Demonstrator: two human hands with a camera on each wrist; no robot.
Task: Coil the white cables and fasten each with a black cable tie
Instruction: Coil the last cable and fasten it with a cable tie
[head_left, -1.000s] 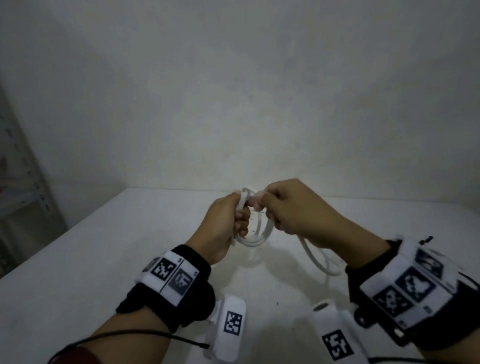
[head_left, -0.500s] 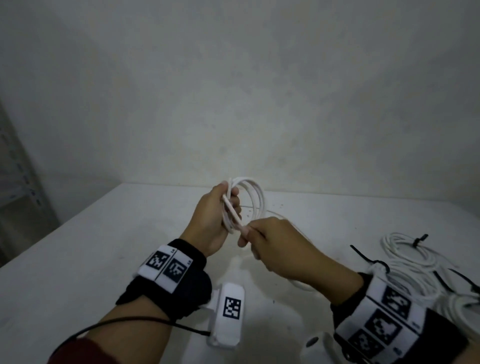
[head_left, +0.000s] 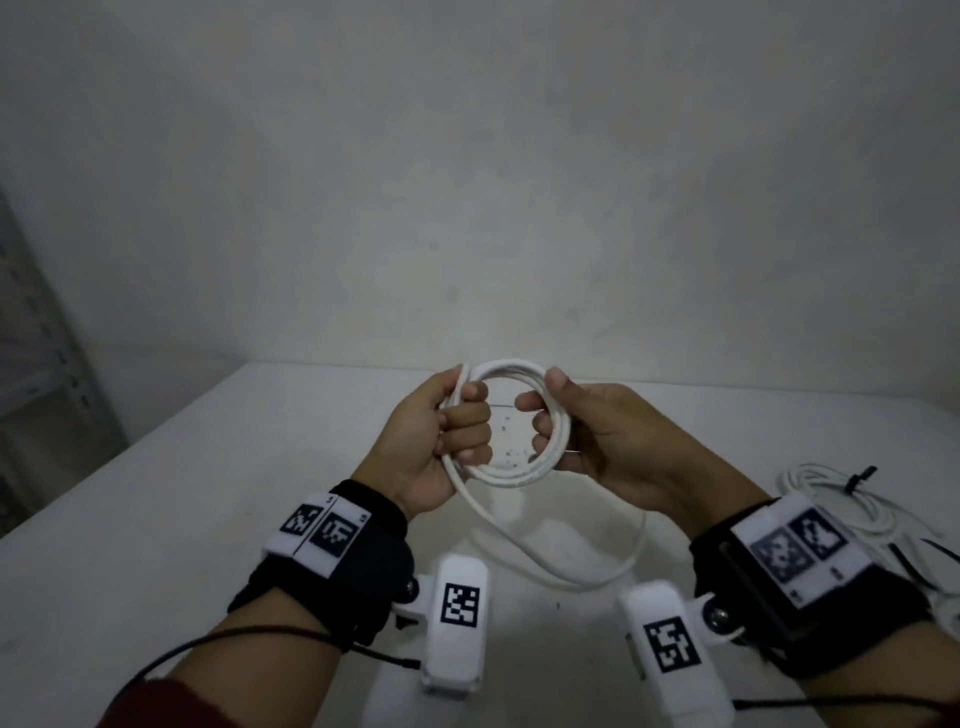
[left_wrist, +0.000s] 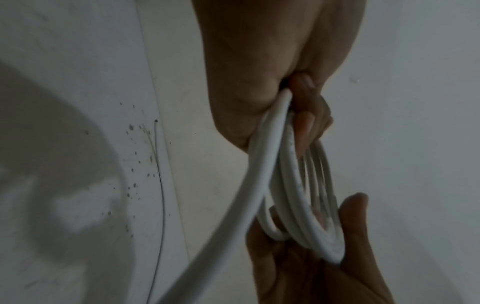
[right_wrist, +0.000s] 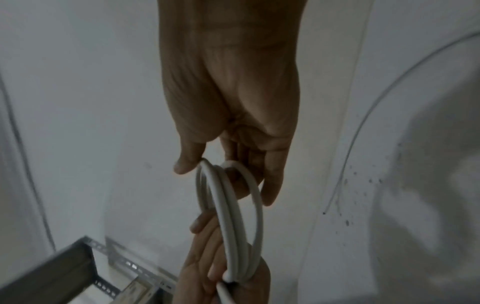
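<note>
A: Two hands on one coil. The left hand (head_left: 441, 436) is curled tight round the near-left side of the white cable coil (head_left: 511, 470); the right hand (head_left: 597, 441) is wrapped on the opposite side, thumb on top, fingers through the ring. The coil is held up between them, clear of the table (head_left: 156, 519).

B: Slack?

A: One loose tail (head_left: 566, 564) is seen dropping below the left hand and looping under the right wrist. It is not yet wound in. Judged risk: if the right hand is released to fetch a tie, the turns could spring apart, since only the left grip would be holding them.

B: Ties within reach?

A: A black cable tie (head_left: 906, 564) is lying outboard of the right wrist, with an already tied bundle (head_left: 831, 493) just beyond it. The tail could be snagged on that bundle when it is pulled in.

B: Anything else?

A: In the left wrist view the strands (left_wrist: 298, 185) are fanned, not stacked. An uneven coil is likely if the tie is cinched like that. Far side of the table: nothing task-related is made out.
</note>
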